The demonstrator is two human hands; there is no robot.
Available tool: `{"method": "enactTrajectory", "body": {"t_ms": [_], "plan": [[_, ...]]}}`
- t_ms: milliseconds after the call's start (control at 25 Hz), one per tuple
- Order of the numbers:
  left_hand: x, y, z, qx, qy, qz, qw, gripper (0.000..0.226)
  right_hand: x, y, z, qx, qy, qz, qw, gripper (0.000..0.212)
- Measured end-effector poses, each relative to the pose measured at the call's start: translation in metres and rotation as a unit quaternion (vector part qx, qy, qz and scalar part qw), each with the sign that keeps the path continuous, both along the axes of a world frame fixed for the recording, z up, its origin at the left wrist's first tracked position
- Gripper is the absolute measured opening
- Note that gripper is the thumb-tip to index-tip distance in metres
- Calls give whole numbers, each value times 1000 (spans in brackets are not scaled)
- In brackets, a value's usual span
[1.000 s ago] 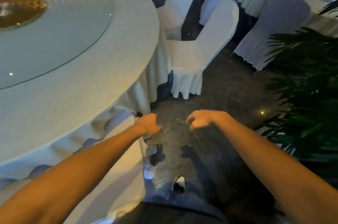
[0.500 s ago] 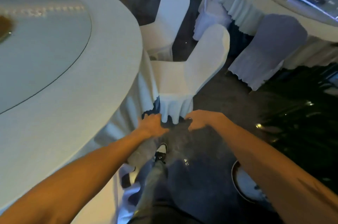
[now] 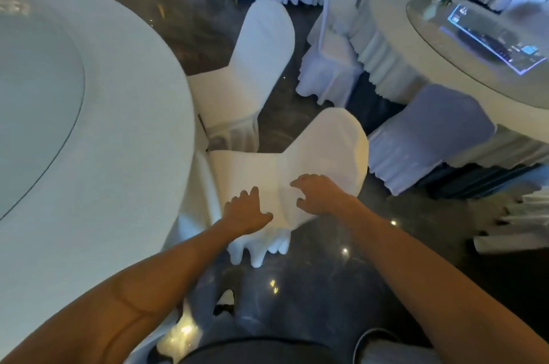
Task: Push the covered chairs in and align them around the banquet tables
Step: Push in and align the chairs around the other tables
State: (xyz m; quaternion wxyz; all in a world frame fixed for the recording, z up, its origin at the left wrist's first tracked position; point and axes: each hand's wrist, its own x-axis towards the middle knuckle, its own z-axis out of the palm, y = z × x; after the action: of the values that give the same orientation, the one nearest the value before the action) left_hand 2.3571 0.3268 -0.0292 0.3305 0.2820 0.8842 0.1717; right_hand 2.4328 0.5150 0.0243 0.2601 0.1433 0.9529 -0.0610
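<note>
Covered chairs ring the round bench (image 3: 98,155) at your left, its white cloth hanging to the dark floor (image 3: 312,289). Your left hand (image 3: 245,213) lies with fingers spread and relaxed over the seat edge of the nearest covered chair (image 3: 300,167), which stands just beside that bench with its back turned away to the right. Your right hand (image 3: 319,194) hovers over the same seat, fingers loosely curved and gripping nothing. Behind it a second covered chair (image 3: 255,66) faces the bench. Farther right, a greyer chair (image 3: 430,138) sits against another round bench (image 3: 395,16).
</note>
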Motion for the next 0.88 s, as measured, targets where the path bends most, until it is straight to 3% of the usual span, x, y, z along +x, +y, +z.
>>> {"method": "enactTrajectory", "body": {"t_ms": [240, 480, 600, 720, 880], "plan": [[-56, 81, -3, 2, -27, 10, 1000, 85, -70, 95, 8, -21, 46, 11, 999, 50], [-62, 167, -18, 7, -76, 70, 995, 88, -130, 192, -23, -73, 15, 57, 996, 49], [-48, 229, -23, 24, -130, 135, 982, 88, -159, 250, -36, -82, -11, 155, 984, 45], [-20, 294, -20, 57, -223, 250, 940, 94, -175, 308, -38, -143, -2, 225, 964, 37], [16, 363, -27, 8, -293, 229, 928, 108, -173, 367, -41, -207, -64, 266, 939, 35]]}}
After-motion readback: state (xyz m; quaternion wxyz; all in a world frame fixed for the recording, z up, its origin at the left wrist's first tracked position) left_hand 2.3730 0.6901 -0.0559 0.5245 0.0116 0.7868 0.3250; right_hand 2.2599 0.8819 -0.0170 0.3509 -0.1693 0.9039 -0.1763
